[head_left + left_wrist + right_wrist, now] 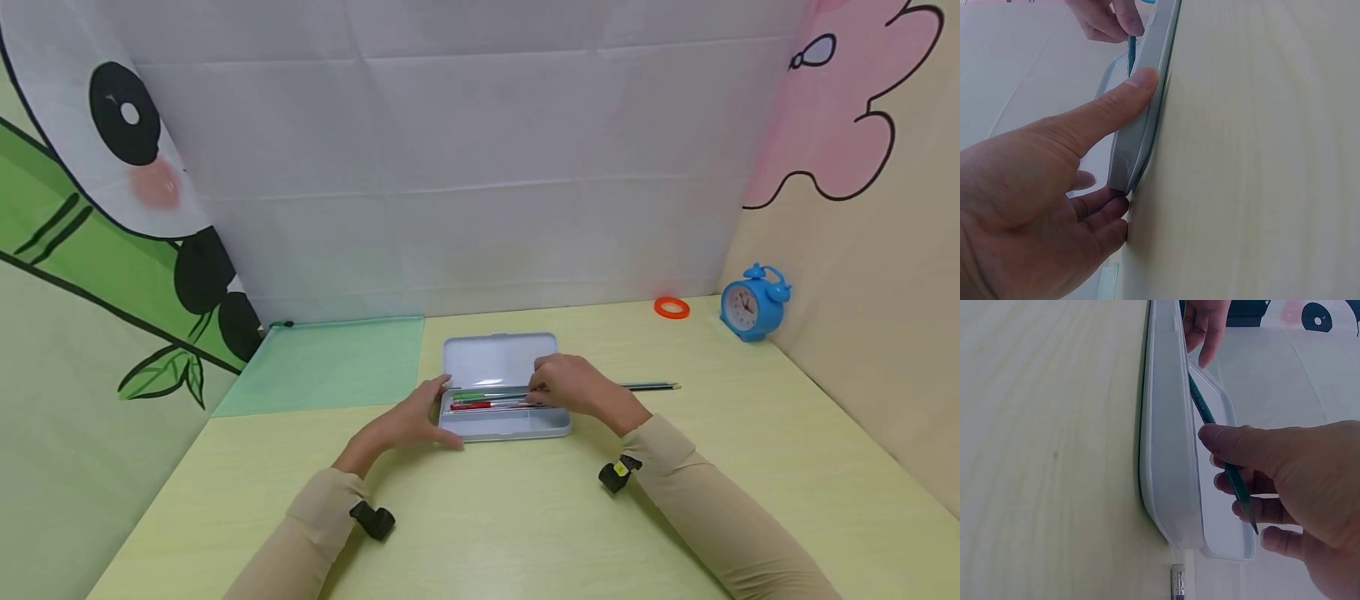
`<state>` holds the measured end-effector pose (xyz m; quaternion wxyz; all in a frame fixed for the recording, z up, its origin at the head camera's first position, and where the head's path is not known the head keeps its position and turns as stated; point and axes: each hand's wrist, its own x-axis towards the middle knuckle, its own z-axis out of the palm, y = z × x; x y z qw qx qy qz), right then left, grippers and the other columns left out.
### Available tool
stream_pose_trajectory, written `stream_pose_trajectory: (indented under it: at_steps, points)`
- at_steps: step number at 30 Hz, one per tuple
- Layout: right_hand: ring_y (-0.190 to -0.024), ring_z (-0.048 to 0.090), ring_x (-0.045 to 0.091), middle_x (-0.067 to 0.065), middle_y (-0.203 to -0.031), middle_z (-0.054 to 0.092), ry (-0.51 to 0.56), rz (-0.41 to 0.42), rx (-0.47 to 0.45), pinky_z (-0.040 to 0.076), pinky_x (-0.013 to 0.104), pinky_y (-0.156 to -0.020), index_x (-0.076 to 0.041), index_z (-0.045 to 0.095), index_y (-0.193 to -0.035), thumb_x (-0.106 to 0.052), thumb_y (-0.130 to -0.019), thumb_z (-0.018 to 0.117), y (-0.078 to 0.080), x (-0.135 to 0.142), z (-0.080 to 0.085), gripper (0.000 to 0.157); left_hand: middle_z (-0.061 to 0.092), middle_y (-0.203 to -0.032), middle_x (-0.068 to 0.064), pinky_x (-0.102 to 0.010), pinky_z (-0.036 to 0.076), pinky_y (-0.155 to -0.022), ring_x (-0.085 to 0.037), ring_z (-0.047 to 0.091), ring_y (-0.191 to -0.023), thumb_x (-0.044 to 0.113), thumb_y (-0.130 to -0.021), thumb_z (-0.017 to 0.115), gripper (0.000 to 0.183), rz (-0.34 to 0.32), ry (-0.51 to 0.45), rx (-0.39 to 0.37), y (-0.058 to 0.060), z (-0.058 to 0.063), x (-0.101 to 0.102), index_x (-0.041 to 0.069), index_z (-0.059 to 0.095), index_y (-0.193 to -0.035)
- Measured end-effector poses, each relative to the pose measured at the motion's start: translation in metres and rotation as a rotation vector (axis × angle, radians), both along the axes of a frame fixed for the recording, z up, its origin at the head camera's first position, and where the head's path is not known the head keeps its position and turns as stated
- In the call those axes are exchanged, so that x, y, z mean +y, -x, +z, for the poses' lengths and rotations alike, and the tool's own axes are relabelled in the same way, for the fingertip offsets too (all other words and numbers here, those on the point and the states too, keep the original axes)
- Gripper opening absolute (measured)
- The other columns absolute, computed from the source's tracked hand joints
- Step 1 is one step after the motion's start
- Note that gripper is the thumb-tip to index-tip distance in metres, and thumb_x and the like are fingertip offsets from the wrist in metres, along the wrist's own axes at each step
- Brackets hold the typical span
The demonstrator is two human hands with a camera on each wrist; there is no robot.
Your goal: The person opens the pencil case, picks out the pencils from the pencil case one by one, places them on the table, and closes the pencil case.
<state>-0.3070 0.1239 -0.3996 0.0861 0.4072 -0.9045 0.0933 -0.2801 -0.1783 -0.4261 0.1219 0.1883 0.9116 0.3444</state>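
Observation:
An open white pencil case (pixel 517 427) lies on the table, its lid (pixel 498 354) tipped back at the far side. Inside are a green-ended pen (pixel 468 396) and a red-ended pen (pixel 471 406). My left hand (pixel 412 417) grips the left end of the case, the thumb along the near wall and the fingers round the end and back. Over the right part of the case, my right hand (pixel 570 383) pinches a dark green pencil (pixel 1239 482) between thumb and fingers. Its sharpened tip points out past the fingers; the other end reaches down behind the case wall.
Just right of the case lies another pencil (pixel 652 386); its eraser end shows in the right wrist view. A pale green mat (pixel 337 367) covers the back left. A red ring (pixel 671 307) and a blue alarm clock (pixel 752 304) stand at the back right.

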Motion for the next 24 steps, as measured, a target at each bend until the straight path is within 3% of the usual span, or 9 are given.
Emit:
stream_pose_trajectory:
  at_steps: [8, 16, 24]
  points:
    - [-0.073, 0.059, 0.011, 0.0, -0.088, 0.071, -0.029, 0.012, 0.0, 0.052, 0.024, -0.064, -0.009, 0.081, -0.1, -0.012, -0.089, 0.077, -0.0035, -0.0008, 0.0023, 0.013, 0.026, -0.16, -0.019, -0.053, 0.023, -0.117, -0.034, 0.027, -0.146, 0.037, -0.071, 0.092, 0.122, 0.003, 0.001, -0.005, -0.0015, 0.0005, 0.0005, 0.002, 0.015, -0.159]
    - [-0.075, 0.057, 0.014, 0.001, -0.085, 0.067, -0.062, -0.011, 0.049, 0.053, 0.026, -0.067, -0.006, 0.08, -0.094, -0.007, -0.086, 0.077, -0.0033, -0.0006, 0.0017, 0.008, 0.028, -0.159, -0.019, -0.052, 0.025, -0.117, -0.034, 0.029, -0.145, 0.035, -0.071, 0.093, 0.121, 0.004, -0.001, 0.0, -0.0013, 0.0009, 0.0018, 0.001, 0.016, -0.158]
    - [-0.082, 0.062, 0.018, 0.006, -0.096, 0.071, -0.076, -0.043, 0.054, 0.055, 0.028, -0.07, -0.008, 0.079, -0.106, 0.001, -0.087, 0.073, -0.0033, -0.0017, 0.0005, 0.021, 0.027, -0.16, -0.018, -0.053, 0.025, -0.117, -0.034, 0.028, -0.146, 0.037, -0.071, 0.092, 0.122, 0.007, 0.008, -0.001, -0.0016, 0.0015, 0.0017, 0.002, 0.016, -0.159]
